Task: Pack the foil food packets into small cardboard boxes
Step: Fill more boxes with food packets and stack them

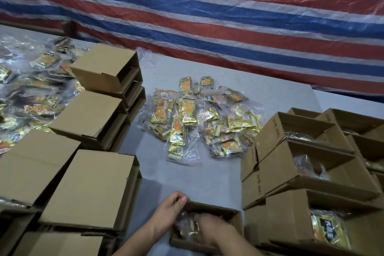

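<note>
Grey cloth covers the table (218,174), and a red, white and blue striped tarp (207,16) hangs behind it.

Head view: both forearms reach in from the bottom edge to an open box (232,217) at the near edge of the table. The left hand (170,207) sits at the box's far left corner, fingers curled over the rim and gripping it. The right hand (209,228) is down inside the box, palm down on bagged packets (187,228); its fingers are buried among the plastic, so I cannot tell whether they press flat or pinch anything.

A loose pile (199,118) of gold foil packets in clear bags lies in the middle of the table, well apart from the hands. To the left stand stacks of empty boxes (91,114) lying on their sides, openings facing right. Beyond them, at the far left, a larger heap (31,93) of bagged packets spreads across the table. On the right, filled boxes (307,164) are stacked with flaps open; bagged packets show inside them, and the nearest one holds a gold bag (328,228) with a black label.
</note>
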A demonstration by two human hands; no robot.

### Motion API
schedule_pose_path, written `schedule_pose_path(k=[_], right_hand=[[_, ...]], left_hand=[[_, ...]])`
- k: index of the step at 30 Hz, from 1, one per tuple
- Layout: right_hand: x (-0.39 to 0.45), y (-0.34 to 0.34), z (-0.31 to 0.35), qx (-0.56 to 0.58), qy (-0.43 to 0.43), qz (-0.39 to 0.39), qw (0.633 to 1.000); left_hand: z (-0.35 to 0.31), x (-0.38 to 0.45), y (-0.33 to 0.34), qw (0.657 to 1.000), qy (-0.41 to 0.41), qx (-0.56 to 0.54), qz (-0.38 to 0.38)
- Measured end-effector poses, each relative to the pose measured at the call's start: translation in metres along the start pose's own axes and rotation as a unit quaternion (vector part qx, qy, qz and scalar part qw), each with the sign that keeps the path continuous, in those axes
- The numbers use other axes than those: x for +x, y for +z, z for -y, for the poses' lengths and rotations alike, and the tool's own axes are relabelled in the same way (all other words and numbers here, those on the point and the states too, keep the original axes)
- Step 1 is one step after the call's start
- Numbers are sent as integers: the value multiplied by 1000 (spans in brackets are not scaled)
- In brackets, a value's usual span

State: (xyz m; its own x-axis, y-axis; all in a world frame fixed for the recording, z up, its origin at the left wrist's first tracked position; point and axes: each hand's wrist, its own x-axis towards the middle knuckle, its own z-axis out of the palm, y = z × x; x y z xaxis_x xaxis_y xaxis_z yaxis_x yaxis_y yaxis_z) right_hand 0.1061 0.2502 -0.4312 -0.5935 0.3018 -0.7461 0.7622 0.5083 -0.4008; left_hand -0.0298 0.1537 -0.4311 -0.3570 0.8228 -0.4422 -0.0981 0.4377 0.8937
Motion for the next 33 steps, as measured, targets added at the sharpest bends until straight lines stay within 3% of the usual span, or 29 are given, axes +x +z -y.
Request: schedule_pose_path(k=[3, 8, 11, 18, 21, 27, 31, 33], right_hand=[[3, 23, 1, -65, 2, 5, 998], [-6, 4, 9, 33, 34, -33, 998], [-14, -2, -5, 16, 33, -41, 998], [-7, 17, 12, 89, 77, 70, 991], [-13, 23, 13, 139, 88, 56, 985], [-38, -1, 15, 161, 25, -87, 983], [-55, -17, 4, 130, -48, -346, 928], [-55, -21, -2, 61, -41, -373, 925]], left_hand=[[9, 0, 8, 999, 18, 22, -28], [10, 2, 9, 999, 20, 8, -34], [10, 3, 9, 1000, 12, -9, -24], [19, 3, 5, 997, 45, 60, -24], [23, 2, 3, 997, 40, 58, -18], [19, 7, 6, 994, 65, 75, -34], [22, 7, 5, 990, 85, 97, -54], [25, 5, 6, 989, 81, 104, -66]])
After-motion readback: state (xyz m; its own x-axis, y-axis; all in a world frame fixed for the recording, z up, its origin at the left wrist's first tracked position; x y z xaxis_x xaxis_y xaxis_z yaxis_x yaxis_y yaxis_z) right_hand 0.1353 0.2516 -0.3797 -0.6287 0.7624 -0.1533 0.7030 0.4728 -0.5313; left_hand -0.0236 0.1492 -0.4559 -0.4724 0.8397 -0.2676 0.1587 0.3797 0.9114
